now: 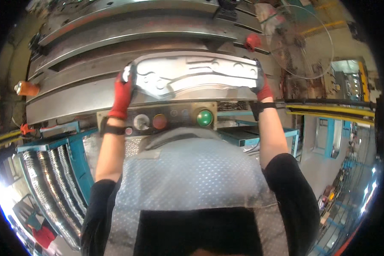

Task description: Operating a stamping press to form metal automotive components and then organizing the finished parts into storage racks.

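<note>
A long stamped sheet-metal part (196, 70), silvery with raised ribs and round embossed spots, is held level in front of me. At its left end my left hand (125, 90), in a red glove with dark fingers, is closed round the edge. My right hand (262, 82), gloved the same way, grips the opposite end. Below the part, the steel bed of a press (79, 99) stretches across. Some fingertips are hidden by the metal and by blur.
A control panel with a green button (204, 117) and a red button (159, 121) sits between my forearms. A round wire-guarded fan (302, 42) stands at far right. An orange can (27, 88) lies at left. Stacked metal parts (51, 183) fill a blue rack at lower left.
</note>
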A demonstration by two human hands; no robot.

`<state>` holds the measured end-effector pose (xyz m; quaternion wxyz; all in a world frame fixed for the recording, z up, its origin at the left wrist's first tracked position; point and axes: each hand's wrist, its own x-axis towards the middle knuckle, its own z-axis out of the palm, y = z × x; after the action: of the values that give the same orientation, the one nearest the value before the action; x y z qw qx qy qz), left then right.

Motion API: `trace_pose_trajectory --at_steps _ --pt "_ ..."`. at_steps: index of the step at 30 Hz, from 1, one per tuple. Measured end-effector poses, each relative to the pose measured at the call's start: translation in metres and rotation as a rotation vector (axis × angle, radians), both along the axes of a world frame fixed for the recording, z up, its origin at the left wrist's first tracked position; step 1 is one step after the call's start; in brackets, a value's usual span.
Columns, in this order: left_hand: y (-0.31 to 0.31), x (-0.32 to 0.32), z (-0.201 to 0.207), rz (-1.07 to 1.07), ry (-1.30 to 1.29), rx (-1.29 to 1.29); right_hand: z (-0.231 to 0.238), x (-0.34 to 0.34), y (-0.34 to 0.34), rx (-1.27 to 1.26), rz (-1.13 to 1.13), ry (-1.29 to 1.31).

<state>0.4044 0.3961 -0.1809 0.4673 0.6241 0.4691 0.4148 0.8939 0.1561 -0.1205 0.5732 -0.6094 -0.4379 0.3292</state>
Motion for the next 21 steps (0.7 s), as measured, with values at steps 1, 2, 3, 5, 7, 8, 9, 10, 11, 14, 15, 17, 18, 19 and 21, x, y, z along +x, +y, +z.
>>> trace_pose_trajectory --at_steps 1,2,3,5,7,8,9,10,11,14,15,17,18,19,21 --pt "-0.003 -0.013 -0.002 0.015 0.149 0.108 0.021 -0.037 0.02 0.16 0.224 -0.398" --pt "-0.012 -0.002 0.011 -0.006 0.133 0.116 0.021 -0.032 0.007 0.265 0.065 -0.875" --pt "-0.022 0.01 0.03 -0.004 -0.115 -0.054 0.013 -0.025 -0.003 0.366 -0.106 -1.347" --pt "-0.031 0.023 0.045 -0.009 -0.355 -0.215 -0.003 -0.02 -0.014 0.284 -0.094 -1.291" --pt "-0.036 0.028 0.042 0.115 -0.476 -0.281 -0.015 -0.027 -0.013 0.091 -0.216 -0.848" --pt "-0.03 0.024 0.036 0.143 -0.378 -0.372 -0.021 -0.028 -0.016 0.093 -0.22 -0.84" --pt "-0.03 0.023 0.037 0.095 -0.31 -0.11 -0.027 -0.028 -0.017 0.082 -0.249 -1.111" --pt "-0.029 0.02 0.038 0.105 -0.191 -0.115 -0.032 -0.026 -0.017 0.068 -0.278 -1.38" --pt "-0.027 0.018 0.044 0.106 -0.069 -0.117 -0.04 -0.024 -0.016 0.068 -0.291 -1.366" --pt "-0.024 0.021 0.058 0.033 0.11 -0.075 -0.061 -0.02 -0.013 0.282 -0.448 -1.149" --pt "-0.026 0.021 0.064 0.021 0.123 -0.073 -0.067 -0.022 -0.012 0.314 -0.402 -0.528" --pt "-0.03 0.022 0.074 -0.01 0.152 -0.104 -0.073 -0.029 -0.008 0.339 -0.239 0.694" --pt "-0.033 0.008 0.07 0.018 0.111 -0.187 -0.034 -0.055 0.01 0.325 -0.303 0.578" --pt "-0.036 0.012 0.072 0.006 0.108 -0.18 -0.03 -0.053 0.008 0.335 -0.312 0.574" --pt "-0.048 0.016 0.071 0.087 -0.18 -0.35 -0.036 -0.046 0.01 0.268 -0.272 0.662"
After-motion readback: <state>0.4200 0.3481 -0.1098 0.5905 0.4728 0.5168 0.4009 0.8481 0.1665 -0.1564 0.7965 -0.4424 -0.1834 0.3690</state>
